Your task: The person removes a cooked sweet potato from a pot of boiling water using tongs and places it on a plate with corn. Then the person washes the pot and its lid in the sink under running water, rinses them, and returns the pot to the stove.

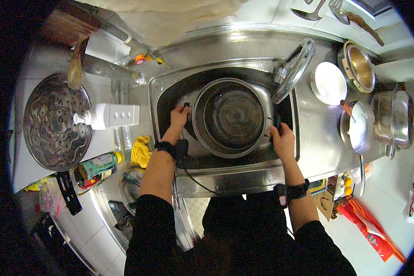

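Observation:
A large round stainless-steel pot [235, 119] is in the sink [165, 95], its wide mouth facing up. No lid covers it, and faint ring marks show on its bottom. My left hand [179, 119] grips the dark side handle at the pot's left. On the opposite side, my right hand [284, 139] is closed around the black right handle [277, 124]. Just beyond the right hand, the chrome faucet [296, 70] leans over the sink's right end, beside the pot. I cannot tell whether the pot rests on the sink floor.
Right of the sink stand a white bowl [328, 83], a gold-coloured basin [360, 65], a frying pan [360, 129] and a steel pot [398, 115]. To the left are a white pump bottle [115, 116], a perforated steamer plate [57, 127] and a yellow cloth [141, 150].

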Tool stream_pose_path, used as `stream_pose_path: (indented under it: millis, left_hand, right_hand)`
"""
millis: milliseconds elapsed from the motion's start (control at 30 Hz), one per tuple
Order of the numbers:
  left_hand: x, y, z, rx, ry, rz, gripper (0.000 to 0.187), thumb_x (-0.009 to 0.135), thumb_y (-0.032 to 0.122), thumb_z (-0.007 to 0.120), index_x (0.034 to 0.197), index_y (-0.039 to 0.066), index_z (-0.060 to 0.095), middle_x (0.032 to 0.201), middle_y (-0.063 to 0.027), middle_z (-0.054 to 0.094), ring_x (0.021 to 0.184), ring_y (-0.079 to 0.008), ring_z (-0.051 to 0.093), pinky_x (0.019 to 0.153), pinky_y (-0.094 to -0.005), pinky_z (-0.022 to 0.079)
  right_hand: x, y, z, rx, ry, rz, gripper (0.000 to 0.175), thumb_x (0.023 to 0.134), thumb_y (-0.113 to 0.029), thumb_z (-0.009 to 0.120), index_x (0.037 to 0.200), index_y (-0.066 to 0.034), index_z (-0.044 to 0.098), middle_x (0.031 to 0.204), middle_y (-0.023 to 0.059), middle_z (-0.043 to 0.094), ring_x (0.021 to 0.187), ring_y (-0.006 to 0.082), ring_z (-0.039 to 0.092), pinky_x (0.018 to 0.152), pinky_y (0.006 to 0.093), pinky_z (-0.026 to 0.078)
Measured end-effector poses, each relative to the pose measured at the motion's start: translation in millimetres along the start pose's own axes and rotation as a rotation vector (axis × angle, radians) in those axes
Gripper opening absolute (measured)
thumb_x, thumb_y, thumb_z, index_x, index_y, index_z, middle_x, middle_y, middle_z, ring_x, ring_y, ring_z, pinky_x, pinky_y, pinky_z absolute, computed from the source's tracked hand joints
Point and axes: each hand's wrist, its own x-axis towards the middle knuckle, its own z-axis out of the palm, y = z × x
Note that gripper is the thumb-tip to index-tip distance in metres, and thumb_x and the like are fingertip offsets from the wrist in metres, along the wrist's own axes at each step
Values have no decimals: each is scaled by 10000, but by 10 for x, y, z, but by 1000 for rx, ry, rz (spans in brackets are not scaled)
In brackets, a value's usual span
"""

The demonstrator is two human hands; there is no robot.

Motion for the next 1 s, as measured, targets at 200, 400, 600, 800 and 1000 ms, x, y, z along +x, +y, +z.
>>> stream_pose_path:
  millis: [200, 400, 600, 800, 1000]
  left_hand:
    - [-438, 92, -160, -466, 135, 63, 373, 888, 303, 670, 1033, -41, 646, 830, -61, 644, 721, -144, 563, 667, -309, 452]
    - [-384, 960, -917, -236, 243, 418, 329, 826, 229, 728, 1000, -43, 662, 832, -99, 679, 712, -143, 591, 680, -279, 477]
    - [-80, 1424, -1353, 119, 88, 189, 294, 819, 274, 705, 858, -17, 696, 699, -151, 659, 639, -207, 624, 638, -329, 481]
    - [-79, 882, -1205, 220, -273, -124, 347, 844, 321, 698, 870, -25, 698, 777, -98, 693, 698, -203, 617, 660, -348, 475]
    - [-256, 484, -802, -110, -261, -216, 416, 865, 328, 689, 1088, -20, 639, 931, -51, 662, 758, -163, 566, 674, -332, 467]
  right_hand:
    - [-180, -40, -107, 291, 90, -134, 362, 856, -160, 685, 1122, 64, 586, 934, 170, 679, 806, 222, 645, 746, 308, 502]
    - [-43, 535, 371, 564, -3, 102, 224, 938, -153, 582, 1082, 17, 612, 921, 40, 665, 826, 95, 593, 745, 245, 467]
    - [63, 48, 101, 856, -291, 429, 229, 899, -210, 642, 945, 14, 624, 770, 57, 635, 667, 136, 604, 597, 262, 475]
    - [-78, -913, -702, 726, -251, 266, 348, 839, -308, 706, 874, 35, 664, 698, 43, 656, 552, 77, 550, 498, 223, 420]
    - [-477, -1275, -811, 557, -169, -65, 174, 842, -99, 689, 981, 6, 678, 711, -9, 648, 606, 36, 526, 561, 209, 425]
